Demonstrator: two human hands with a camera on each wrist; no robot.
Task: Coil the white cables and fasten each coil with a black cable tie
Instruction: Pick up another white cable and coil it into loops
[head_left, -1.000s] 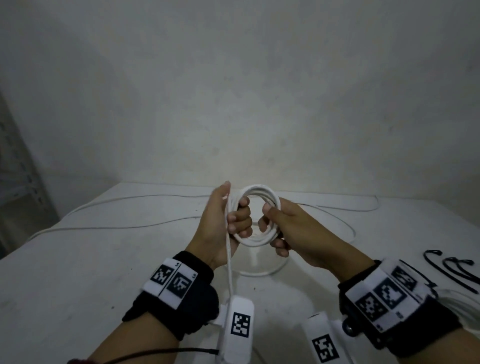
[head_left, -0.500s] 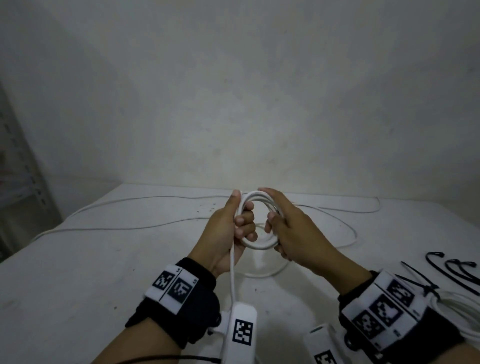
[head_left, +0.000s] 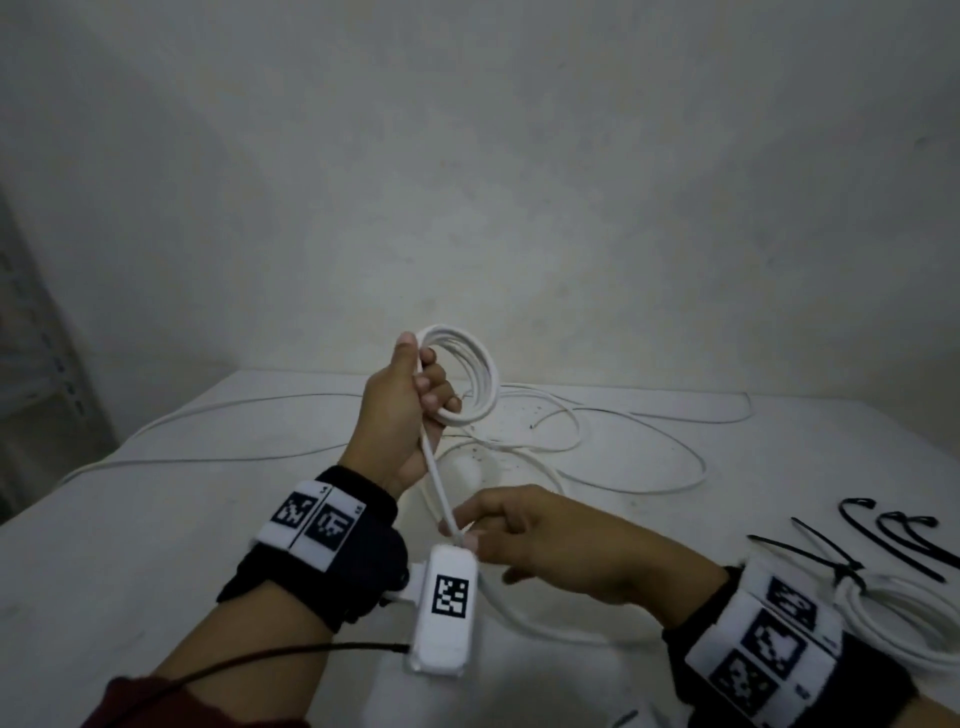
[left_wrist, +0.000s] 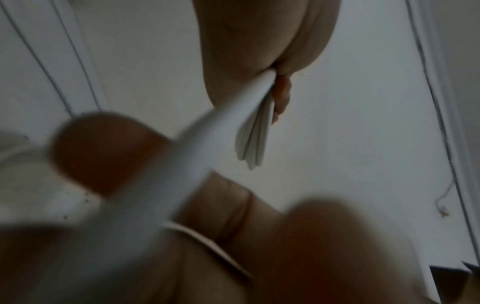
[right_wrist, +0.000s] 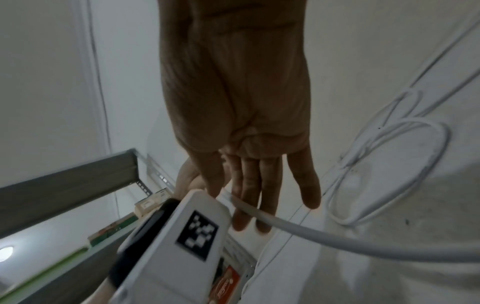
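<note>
My left hand (head_left: 400, 415) has its fingers (head_left: 434, 387) curled through the coil of white cable (head_left: 470, 376), thumb up along the near side, holding the loops upright above the table (head_left: 156, 519). From the bottom of that grip one strand of white cable (head_left: 436, 478) runs straight down toward me. My right hand (head_left: 540, 540) meets it there: thumb and forefinger pinch the strand just above the white wrist camera housing (head_left: 447, 608), while the other fingers (right_wrist: 262, 185) hang long and loose beneath.

In the left wrist view I see the coil (left_wrist: 255, 139) edge-on, its loops pressed together under the fingers, with the strand blurred across the frame.

Farther out, the uncoiled rest of the cable (head_left: 597, 441) lies in slack loops on the table behind my hands. To my right lie loose black cable ties (head_left: 883, 535), and beside my right wrist sits a finished white coil (head_left: 893, 618) already bound with a black tie (head_left: 831, 558).
</note>
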